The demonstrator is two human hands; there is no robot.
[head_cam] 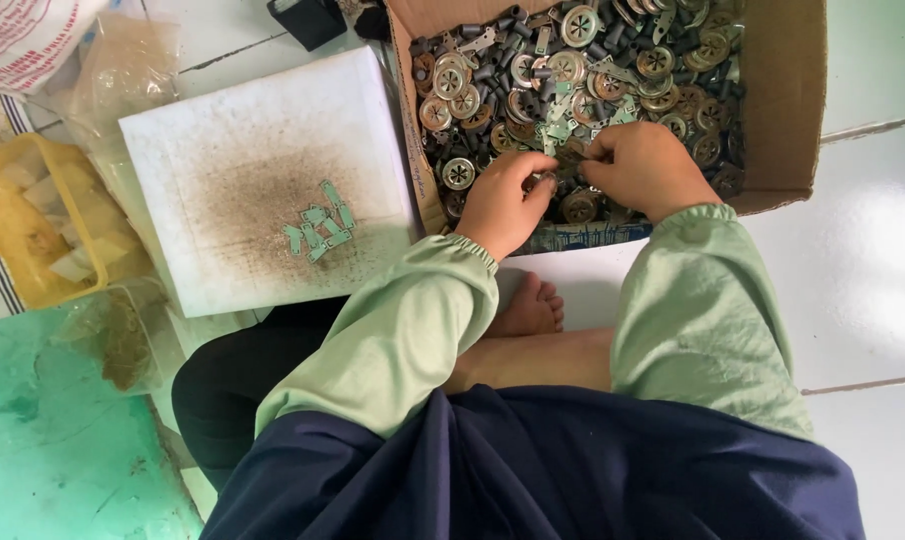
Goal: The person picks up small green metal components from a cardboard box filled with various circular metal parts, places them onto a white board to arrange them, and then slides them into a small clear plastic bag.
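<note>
Both hands sit in the cardboard box, fingers pinched together over the metal parts. Left hand looks clamped on a small dark piece at its fingertips; right hand is curled shut on sth. tiny, can't tell exactly what. Progress, as I judge it: early. Only a handful of flat greenish tabs lie sorted on the white board, left of the box, vs. a box nearly full. Most of the work is left. Parts look mixed: round brassy slotted discs, short dark tubes, pale green tabs, all jumbled and dull w/ grime. Board is stained w/ brown dust around the tabs.
</note>
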